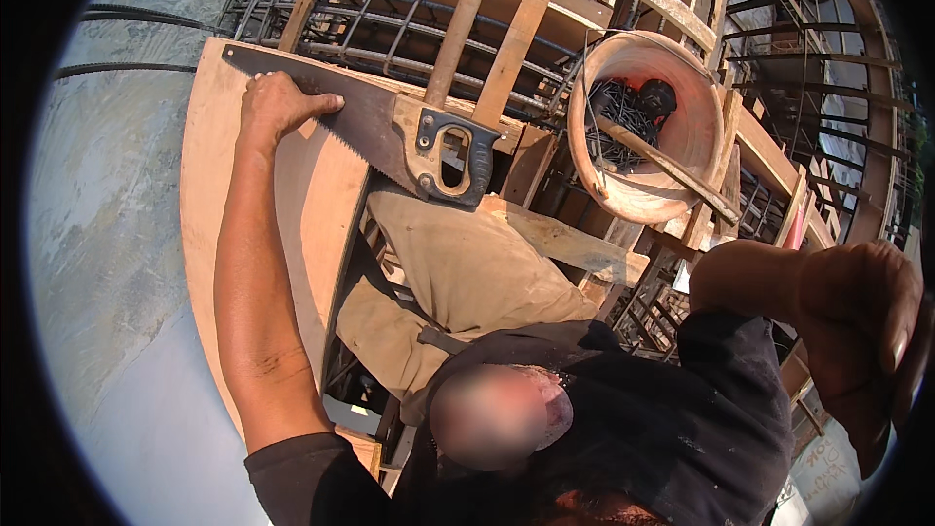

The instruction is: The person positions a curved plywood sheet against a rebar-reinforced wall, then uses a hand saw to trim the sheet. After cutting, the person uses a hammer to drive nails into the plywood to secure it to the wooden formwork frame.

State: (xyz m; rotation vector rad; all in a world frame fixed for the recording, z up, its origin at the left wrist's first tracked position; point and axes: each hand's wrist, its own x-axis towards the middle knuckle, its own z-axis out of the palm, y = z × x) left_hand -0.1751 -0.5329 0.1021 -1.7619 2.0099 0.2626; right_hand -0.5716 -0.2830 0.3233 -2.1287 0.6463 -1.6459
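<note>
My left hand [287, 107] grips the hand saw near its narrow tip, thumb across the dark toothed blade [360, 131] and fingers curled at the top edge. The saw's grey-and-black handle [463, 156] has nothing holding it and lies over wooden slats, above my legs in tan trousers. Beneath the blade is a pale curved plywood panel [209, 185]. My right hand [857, 321] is raised close to the camera at the right, fingers bent and pressed together; whatever they may hold is hidden.
An orange bucket [604, 185] holds nails, a dark round object and a stick. Wooden formwork, rebar cages [390, 34] and a long handled tool [458, 29] lie ahead. Rebar ends stick out over a grey concrete surface [117, 214] at left. More timber and bars stand at right.
</note>
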